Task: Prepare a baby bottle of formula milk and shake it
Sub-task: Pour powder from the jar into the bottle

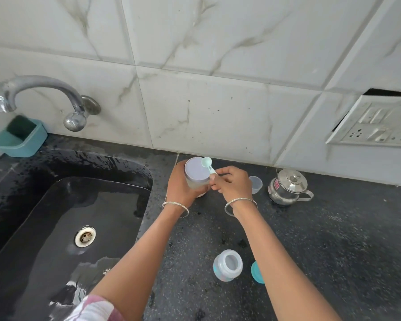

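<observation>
Silver bangles [175,206], bare forearms, pink-white patterned garment [95,308]

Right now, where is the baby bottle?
The baby bottle stands open on the dark counter, between the person's forearms, right of the sink, beside a teal cap.

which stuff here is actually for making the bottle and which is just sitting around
For the job: formula jar in the left hand; scoop in the right hand; open baby bottle; teal bottle cap; clear cup; probably the steel kettle.

Lying about: tap, sink, teal sponge holder, wall socket.
</observation>
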Tool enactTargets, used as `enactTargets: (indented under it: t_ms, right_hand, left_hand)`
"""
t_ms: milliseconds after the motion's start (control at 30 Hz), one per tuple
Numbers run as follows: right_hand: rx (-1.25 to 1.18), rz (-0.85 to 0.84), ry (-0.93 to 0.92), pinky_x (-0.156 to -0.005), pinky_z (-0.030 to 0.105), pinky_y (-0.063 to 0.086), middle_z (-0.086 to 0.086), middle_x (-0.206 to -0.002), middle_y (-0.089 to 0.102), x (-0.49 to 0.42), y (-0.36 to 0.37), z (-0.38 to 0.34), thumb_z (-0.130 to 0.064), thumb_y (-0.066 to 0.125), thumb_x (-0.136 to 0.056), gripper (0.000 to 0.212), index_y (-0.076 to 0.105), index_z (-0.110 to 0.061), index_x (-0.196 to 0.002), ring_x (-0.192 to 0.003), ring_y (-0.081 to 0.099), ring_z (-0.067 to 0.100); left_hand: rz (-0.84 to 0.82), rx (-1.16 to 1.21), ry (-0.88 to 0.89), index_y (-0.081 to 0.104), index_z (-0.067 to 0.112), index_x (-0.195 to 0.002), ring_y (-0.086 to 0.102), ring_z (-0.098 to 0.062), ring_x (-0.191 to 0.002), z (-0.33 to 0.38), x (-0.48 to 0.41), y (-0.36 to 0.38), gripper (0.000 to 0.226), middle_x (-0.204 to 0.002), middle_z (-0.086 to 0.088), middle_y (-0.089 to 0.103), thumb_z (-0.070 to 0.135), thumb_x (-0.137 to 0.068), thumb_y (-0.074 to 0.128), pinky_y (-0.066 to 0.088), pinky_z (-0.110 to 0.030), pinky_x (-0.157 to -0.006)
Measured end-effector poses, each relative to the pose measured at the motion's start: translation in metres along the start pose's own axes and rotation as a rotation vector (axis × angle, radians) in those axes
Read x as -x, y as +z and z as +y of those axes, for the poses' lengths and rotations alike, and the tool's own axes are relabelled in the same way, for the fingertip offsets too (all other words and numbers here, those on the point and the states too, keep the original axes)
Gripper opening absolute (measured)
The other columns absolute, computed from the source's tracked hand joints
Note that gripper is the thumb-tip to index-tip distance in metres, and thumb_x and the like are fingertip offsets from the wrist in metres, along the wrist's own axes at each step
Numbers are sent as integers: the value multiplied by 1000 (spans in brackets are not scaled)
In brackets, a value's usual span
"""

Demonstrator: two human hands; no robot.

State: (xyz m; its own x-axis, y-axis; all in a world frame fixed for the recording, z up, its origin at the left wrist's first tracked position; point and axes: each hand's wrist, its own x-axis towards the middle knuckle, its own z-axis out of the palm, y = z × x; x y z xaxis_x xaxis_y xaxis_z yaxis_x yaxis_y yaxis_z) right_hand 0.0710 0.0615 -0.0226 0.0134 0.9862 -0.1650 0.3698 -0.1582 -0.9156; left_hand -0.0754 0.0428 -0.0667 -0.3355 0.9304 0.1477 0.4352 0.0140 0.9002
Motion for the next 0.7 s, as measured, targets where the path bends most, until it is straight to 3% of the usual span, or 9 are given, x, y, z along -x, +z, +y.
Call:
enactTargets:
  t_ms: [100,167,233,333,433,500,567,633,700]
  right_hand:
    - [-129,47,-18,-61,26,57,12,-74,76,16,-12,-3,-3,70,-95,23,57,-14,-110,-57,70,16]
    - [-117,101,-66,-61,28,60,9,-72,73,31,-22,-3,0,61,-99,19,58,-16,-109,-56,71,15]
    - [-33,119,-125,-69,36,63,5,-76,71,48,-30,-7,2,53,-102,20,67,-12,-105,-63,73,17]
    - [91,105,-192,-88,43,61,2,-88,72,78,-39,-17,2,50,-102,29,76,-7,-114,-84,75,23]
    - [229,45,-237,-97,40,57,8,-110,73,109,-45,-31,-27,64,-100,32,73,-11,-126,-102,72,22]
    - [346,-33,-225,-101,42,54,3,-117,68,129,-48,-43,-71,60,-86,76,68,-13,-134,-107,68,18]
    - [474,-82,-210,-102,38,51,0,-122,66,139,-48,-51,-95,49,-66,109,64,-14,-138,-111,65,16]
    - [592,-106,-191,-95,36,51,0,-120,66,144,-47,-53,-98,58,-60,110,68,-15,-132,-110,64,19]
    - [654,-115,-211,-71,31,47,-3,-92,65,148,-47,-54,-91,69,-60,87,75,-17,-104,-90,63,20]
  left_hand:
    - [35,1,75,40,72,-106,55,14,-103,6,19,-6,77,-112,47,49,45,-52,88,43,-8,-77]
    - [36,-6,86,40,67,-110,56,0,-107,8,31,-9,78,-113,39,49,46,-51,88,47,-21,-84]
    - [8,-24,109,50,49,-113,57,-17,-110,7,42,-11,73,-112,23,55,42,-52,90,50,-30,-86]
    - [6,-89,186,52,28,-121,46,-8,-115,15,67,-19,79,-118,15,52,37,-53,90,38,-9,-93]
    - [25,-115,252,49,28,-126,42,-3,-117,27,93,-31,84,-122,13,48,35,-52,88,34,-5,-94]
    - [43,-126,254,50,27,-127,46,-6,-116,36,110,-39,84,-123,8,48,36,-51,86,41,-14,-94]
    - [31,-166,254,53,25,-129,49,-11,-116,43,120,-45,86,-125,5,49,38,-50,85,50,-31,-91]
    - [-1,-209,263,54,25,-131,49,-14,-117,49,132,-49,88,-127,4,49,41,-50,83,53,-41,-89]
    - [-11,-216,283,54,25,-131,50,-16,-118,55,143,-53,87,-127,4,48,45,-50,79,54,-44,-88]
